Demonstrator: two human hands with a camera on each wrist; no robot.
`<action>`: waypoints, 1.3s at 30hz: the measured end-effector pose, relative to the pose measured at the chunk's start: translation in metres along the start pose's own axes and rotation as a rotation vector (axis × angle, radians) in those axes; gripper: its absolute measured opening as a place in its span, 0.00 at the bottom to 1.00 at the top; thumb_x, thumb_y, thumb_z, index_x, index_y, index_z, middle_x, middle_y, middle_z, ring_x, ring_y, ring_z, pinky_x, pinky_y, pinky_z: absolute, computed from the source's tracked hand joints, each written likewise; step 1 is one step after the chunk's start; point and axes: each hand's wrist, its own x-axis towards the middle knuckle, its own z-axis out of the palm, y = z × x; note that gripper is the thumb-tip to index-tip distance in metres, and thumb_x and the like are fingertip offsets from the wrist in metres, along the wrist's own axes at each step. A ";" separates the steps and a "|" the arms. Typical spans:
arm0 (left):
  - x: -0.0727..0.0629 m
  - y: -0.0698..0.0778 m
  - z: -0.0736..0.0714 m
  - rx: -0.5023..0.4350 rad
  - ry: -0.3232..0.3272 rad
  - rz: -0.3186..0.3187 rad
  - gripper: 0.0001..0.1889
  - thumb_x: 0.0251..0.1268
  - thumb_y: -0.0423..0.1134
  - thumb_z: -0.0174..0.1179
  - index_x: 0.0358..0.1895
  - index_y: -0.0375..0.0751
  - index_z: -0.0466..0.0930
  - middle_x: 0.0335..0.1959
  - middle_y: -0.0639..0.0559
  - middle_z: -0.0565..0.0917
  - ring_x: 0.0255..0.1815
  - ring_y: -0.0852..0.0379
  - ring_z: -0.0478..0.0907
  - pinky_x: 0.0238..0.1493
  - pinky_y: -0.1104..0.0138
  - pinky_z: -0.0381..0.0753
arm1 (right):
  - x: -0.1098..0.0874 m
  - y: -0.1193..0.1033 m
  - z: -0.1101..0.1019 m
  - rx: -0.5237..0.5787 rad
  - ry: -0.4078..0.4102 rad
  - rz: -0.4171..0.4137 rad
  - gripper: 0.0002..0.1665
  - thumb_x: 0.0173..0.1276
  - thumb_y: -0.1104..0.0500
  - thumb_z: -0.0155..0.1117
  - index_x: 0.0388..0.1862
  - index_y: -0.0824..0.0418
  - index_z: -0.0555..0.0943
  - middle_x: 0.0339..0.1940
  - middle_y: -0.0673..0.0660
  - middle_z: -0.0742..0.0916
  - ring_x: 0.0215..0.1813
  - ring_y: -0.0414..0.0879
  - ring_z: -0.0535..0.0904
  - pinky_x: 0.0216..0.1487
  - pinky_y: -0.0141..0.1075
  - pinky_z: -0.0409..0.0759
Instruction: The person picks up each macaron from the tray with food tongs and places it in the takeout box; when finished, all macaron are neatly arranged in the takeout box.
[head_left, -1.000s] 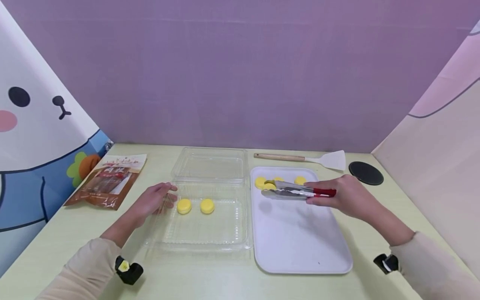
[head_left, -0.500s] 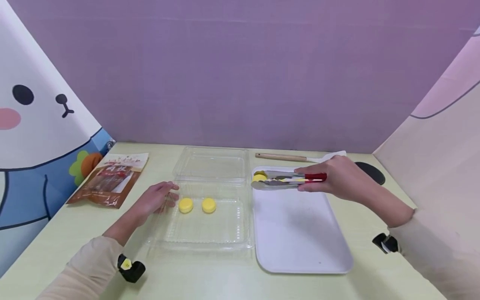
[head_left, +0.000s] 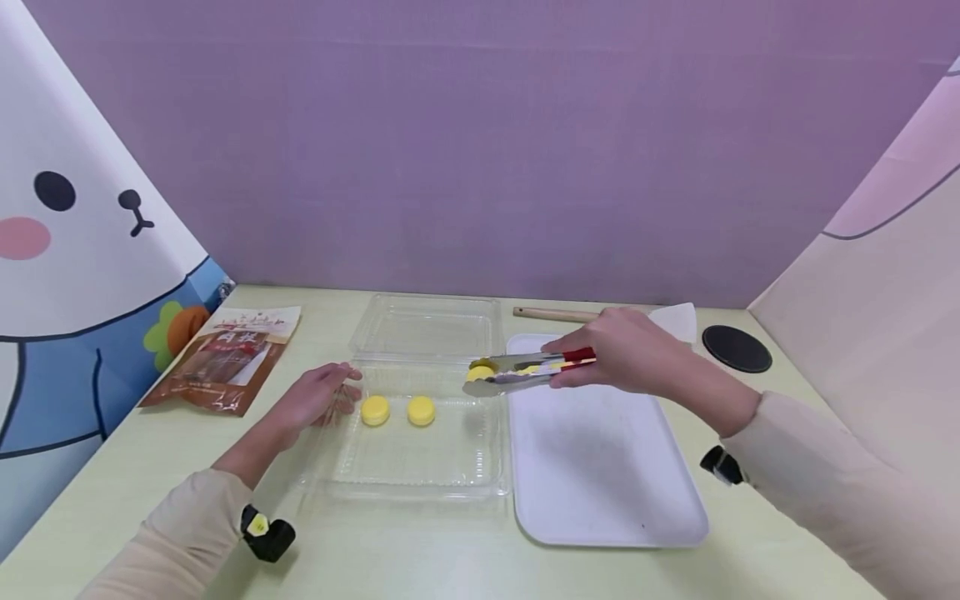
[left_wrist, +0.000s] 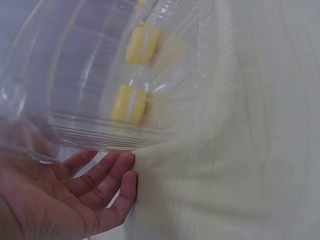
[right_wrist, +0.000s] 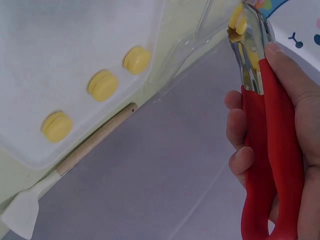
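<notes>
Now, the right hand (head_left: 626,350) is closed around the tongs (head_left: 523,361), and their tips stand narrow with one yellow cookie (head_left: 480,374) between them. This cookie is in the air over the clear box (head_left: 412,467), at about 2 o'clock from the middle of its base.

The left hand (head_left: 318,396) is at 10 o'clock of the box, just beside its left wall, with fingers loosely bent. I cannot tell if they press on the plastic.

Inside the box two cookies (head_left: 421,411) lie side by side, somewhat toward 11 o'clock. The open lid (head_left: 427,329) lies at 12 o'clock.

At 3 o'clock of the box is the white tray (head_left: 600,450), where the right wrist view shows three cookies (right_wrist: 104,85) in a row along the 12 o'clock edge. Behind it lies a spatula (head_left: 555,314), and at 2 o'clock a black disc (head_left: 737,348). A brown packet (head_left: 225,367) is on the worktop (head_left: 390,550), at 10 o'clock from the box.

In my judgement, the step in hand is the transfer of a third cookie into the box. The next move probably calls for bringing the tongs lower, toward 9 o'clock, and loosening them gently when the cookie meets the base beside its neighbours.
</notes>
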 end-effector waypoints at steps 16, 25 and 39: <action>0.001 0.000 0.000 0.003 -0.010 0.000 0.28 0.87 0.49 0.31 0.69 0.30 0.68 0.57 0.32 0.82 0.46 0.50 0.84 0.36 0.61 0.77 | 0.034 -0.024 0.021 -0.099 -0.141 0.018 0.11 0.60 0.47 0.79 0.40 0.47 0.91 0.18 0.40 0.81 0.21 0.36 0.69 0.25 0.33 0.66; 0.002 -0.001 -0.001 -0.003 -0.017 0.011 0.28 0.87 0.49 0.31 0.69 0.30 0.68 0.57 0.32 0.82 0.46 0.50 0.84 0.35 0.61 0.77 | 0.046 -0.036 0.024 -0.184 -0.189 0.030 0.08 0.60 0.45 0.78 0.35 0.45 0.90 0.17 0.39 0.77 0.23 0.39 0.69 0.26 0.33 0.64; 0.001 -0.001 -0.002 -0.008 -0.023 0.016 0.28 0.87 0.49 0.31 0.69 0.30 0.68 0.57 0.32 0.82 0.46 0.49 0.84 0.36 0.61 0.77 | 0.050 -0.045 0.026 -0.285 -0.191 0.022 0.13 0.57 0.43 0.80 0.38 0.46 0.91 0.24 0.44 0.85 0.22 0.41 0.68 0.23 0.32 0.61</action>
